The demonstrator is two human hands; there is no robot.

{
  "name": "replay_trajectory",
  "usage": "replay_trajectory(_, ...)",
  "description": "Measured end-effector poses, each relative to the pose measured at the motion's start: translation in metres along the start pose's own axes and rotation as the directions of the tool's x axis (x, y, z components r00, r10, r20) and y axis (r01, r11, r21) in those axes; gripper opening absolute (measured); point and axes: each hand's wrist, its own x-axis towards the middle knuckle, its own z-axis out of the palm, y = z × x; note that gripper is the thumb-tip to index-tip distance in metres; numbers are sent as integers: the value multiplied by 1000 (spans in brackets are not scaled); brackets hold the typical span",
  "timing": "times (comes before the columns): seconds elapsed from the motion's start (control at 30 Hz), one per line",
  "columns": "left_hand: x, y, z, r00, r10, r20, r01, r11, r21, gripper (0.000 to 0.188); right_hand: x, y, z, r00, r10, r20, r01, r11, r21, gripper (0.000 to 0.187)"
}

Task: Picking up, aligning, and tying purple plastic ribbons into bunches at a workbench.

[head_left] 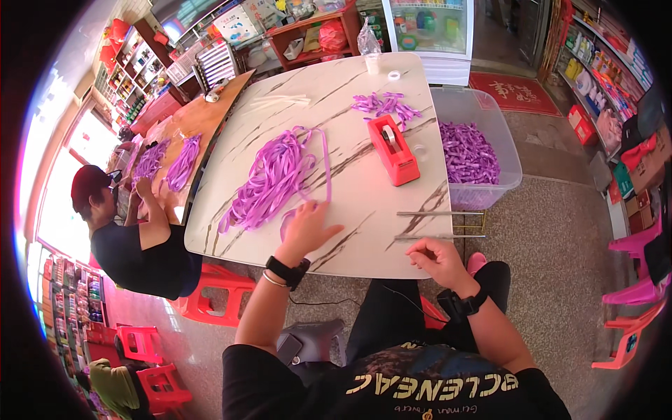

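Note:
My left hand (306, 227) lies open at the near end of a heap of purple ribbons (276, 175), thumb held out to the side. Its fingertips touch a loose strand along the heap's right side. Over the table's front edge, my right hand (439, 260) is closed with curled fingers, and nothing shows in it. Just beyond it, two thin metal rods (427, 236) stick out past the table's right edge. A red tape dispenser (400, 166) stands farther back, below a small pile of short purple ribbon pieces (388, 105).
Right of the marbled table (350, 248), a clear plastic bin (511, 157) holds many folded purple ribbon pieces. Pale strips (280, 101), a tape roll (394, 75) and a bagged cup (372, 63) lie toward the back. A person (140, 231) handles ribbons at a wooden table, left.

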Motion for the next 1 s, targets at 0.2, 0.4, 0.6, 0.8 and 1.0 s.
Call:
replay_trajectory(0.2, -6, 45, 14, 901, 418, -118, -433, 883, -183, 56, 1, -4, 1, 1000, 0, -7, 0, 1000, -3, 12)
replay_trajectory(0.4, 35, 16, 2, 886, 243, -394, -322, 935, -147, 55, 2, -1, 0, 1000, -9, -16, 9, 1000, 8, 12)
replay_trajectory(0.6, 66, -34, 12, 976, -154, -156, 141, 986, -93, 60, 1, -1, 2, 1000, -19, -10, 19, 1000, 21, 12)
replay_trajectory(0.8, 45, -7, 8, 968, 211, -134, -236, 946, -222, 49, 0, 0, 0, 1000, -29, -5, 29, 999, 36, 12)
replay_trajectory(1.0, 7, 29, -9, 918, 282, -278, -363, 879, -308, 31, 2, 0, -2, 1000, -11, 8, 10, 999, 44, 10)
